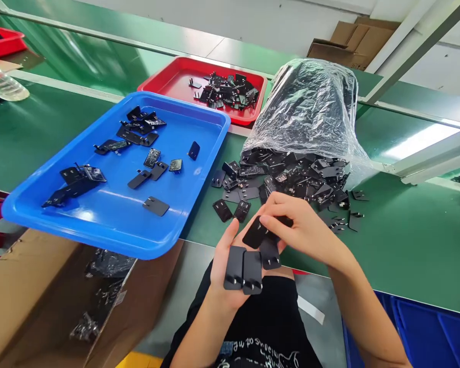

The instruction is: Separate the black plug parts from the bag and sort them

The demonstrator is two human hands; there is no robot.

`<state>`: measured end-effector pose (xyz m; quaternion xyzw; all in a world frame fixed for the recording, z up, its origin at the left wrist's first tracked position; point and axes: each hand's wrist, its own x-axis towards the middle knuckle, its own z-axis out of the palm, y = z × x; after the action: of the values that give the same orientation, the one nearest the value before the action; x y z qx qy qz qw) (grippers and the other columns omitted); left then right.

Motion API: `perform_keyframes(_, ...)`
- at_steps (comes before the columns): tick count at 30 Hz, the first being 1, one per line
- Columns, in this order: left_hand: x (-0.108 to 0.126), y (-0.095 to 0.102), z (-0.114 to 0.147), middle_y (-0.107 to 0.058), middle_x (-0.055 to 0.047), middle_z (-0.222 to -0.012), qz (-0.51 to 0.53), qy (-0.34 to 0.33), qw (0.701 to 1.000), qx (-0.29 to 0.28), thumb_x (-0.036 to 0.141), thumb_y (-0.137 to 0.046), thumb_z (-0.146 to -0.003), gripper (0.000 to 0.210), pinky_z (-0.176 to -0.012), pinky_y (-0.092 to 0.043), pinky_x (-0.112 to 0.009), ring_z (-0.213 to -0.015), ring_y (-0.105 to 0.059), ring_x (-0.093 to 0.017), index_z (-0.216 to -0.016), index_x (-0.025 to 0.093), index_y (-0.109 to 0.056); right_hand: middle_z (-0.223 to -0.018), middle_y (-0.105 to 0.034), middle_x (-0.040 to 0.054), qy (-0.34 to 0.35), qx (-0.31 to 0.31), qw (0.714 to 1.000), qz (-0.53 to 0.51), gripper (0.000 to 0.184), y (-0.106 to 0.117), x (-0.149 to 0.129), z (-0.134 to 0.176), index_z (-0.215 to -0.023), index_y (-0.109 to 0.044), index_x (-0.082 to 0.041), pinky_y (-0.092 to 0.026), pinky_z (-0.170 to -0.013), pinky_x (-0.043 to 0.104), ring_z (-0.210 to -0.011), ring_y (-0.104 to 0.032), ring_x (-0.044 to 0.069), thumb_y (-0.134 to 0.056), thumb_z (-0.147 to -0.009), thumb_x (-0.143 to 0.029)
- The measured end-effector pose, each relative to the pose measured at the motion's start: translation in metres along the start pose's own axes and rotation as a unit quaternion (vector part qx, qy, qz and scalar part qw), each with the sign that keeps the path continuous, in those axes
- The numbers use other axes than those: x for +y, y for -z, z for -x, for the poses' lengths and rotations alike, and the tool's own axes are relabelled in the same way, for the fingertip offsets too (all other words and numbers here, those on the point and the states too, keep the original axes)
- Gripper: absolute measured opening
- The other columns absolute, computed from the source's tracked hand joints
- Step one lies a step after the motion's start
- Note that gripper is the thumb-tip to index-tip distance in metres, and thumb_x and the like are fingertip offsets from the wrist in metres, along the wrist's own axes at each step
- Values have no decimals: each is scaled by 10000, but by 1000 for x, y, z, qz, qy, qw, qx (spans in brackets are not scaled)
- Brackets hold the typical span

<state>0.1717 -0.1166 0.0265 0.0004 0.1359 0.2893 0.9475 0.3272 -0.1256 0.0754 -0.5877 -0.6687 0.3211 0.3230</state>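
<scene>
Several flat black plug plates with metal prongs (252,271) rest on the palm of my left hand (223,276), which is held under them with the thumb up along the side. My right hand (299,227) pinches another black plug plate (255,232) above that palm. Just beyond both hands, a heap of the same black plates (291,171) spills from a clear plastic bag (302,102) onto the green table (406,240). A few loose plates lie flat near my fingertips. My right fingers partly cover the plate they grip.
At left, a blue tray (191,204) holds scattered black plates, and its near edge overhangs the table. Behind it sits a red tray (168,76) with more. Below is an open cardboard box (26,286) with plastic-wrapped items. A metal frame post (437,145) stands at right.
</scene>
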Motion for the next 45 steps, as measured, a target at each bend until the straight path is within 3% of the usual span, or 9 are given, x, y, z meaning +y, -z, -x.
perform_keyframes(2, -5, -2, -1, -495, -92, -1422, 5, -7, 1000, 11, 420, -271, -988, 534, -1172, -209, -513, -1369, -379, -291, -1451, 177, -375, -789, -549, 13, -22, 20, 998, 64, 238, -3, 0, -3, -781, -687, -196, -447, -554, 249, -665, -558, 125, -522, -918, -298)
perform_keyframes(5, -10, -5, -1, -435, -49, -1472, 8, -29, 999, 15, 396, -244, -992, 517, -1172, -214, -504, -1394, -338, -272, -1477, 232, -316, -757, -533, -3, -28, 122, 985, 121, 120, 1, 3, 5, -896, -685, -209, -422, -542, 242, -624, -527, 115, -585, -876, -272)
perform_keyframes(9, -13, -8, -4, -363, 11, -1517, 6, -38, 999, -29, 432, -197, -993, 518, -1165, -240, -479, -1419, -291, -243, -1492, 302, -251, -729, -538, -4, -46, 247, 965, 70, 121, 10, 13, 42, -880, -684, -232, -402, -551, 248, -629, -503, 124, -576, -889, -286)
perform_keyframes(13, -16, -6, -13, -341, 35, -1529, -1, -66, 996, -63, 508, -129, -978, 558, -1154, -268, -454, -1417, -297, -243, -1499, 325, -212, -707, -522, 5, -134, 334, 933, -24, 180, 4, 34, 88, -833, -692, -221, -327, -483, 248, -580, -445, 125, -586, -885, -357)
perform_keyframes(17, -20, -7, -21, -325, 56, -1537, -18, -80, 996, -47, 512, -69, -971, 561, -1155, -265, -443, -1423, -284, -236, -1502, 358, -169, -652, -508, 2, -185, 275, 940, -77, 273, -19, 43, 108, -750, -665, -199, -335, -490, 252, -565, -441, 134, -545, -899, -394)
perform_keyframes(23, -25, -8, -26, -342, 64, -1528, -25, -65, 997, -16, 532, -75, -966, 577, -1157, -267, -411, -1420, -292, -221, -1500, 349, -195, -601, -462, -24, -189, 173, 955, -149, 372, -43, 35, 90, -636, -514, -186, -332, -518, 236, -564, -410, 118, -484, -929, -413)
perform_keyframes(30, -28, -5, -28, -340, 64, -1527, -26, -76, 997, -18, 541, -64, -963, 605, -1162, -265, -427, -1425, -280, -216, -1503, 311, -212, -598, -433, -37, -187, 185, 949, -173, 384, -50, 34, 88, -622, -456, -187, -283, -514, 237, -549, -366, 103, -456, -951, -385)
perform_keyframes(38, -31, -14, -26, -329, 80, -1530, -61, -88, 994, 7, 571, -28, -945, 624, -1122, -329, -419, -1431, -267, -213, -1488, 351, -244, -610, -407, -33, -178, 194, 944, -199, 384, -53, 32, 95, -639, -452, -191, -270, -519, 250, -553, -341, 107, -439, -960, -402)
perform_keyframes(45, -29, -11, -25, -350, 83, -1520, -54, -78, 995, -36, 576, 18, -932, 639, -1115, -341, -405, -1422, -288, -211, -1504, 361, -168, -620, -385, -31, -171, 192, 938, -231, 368, -53, 34, 97, -652, -463, -193, -268, -534, 259, -571, -333, 113, -444, -956, -401)
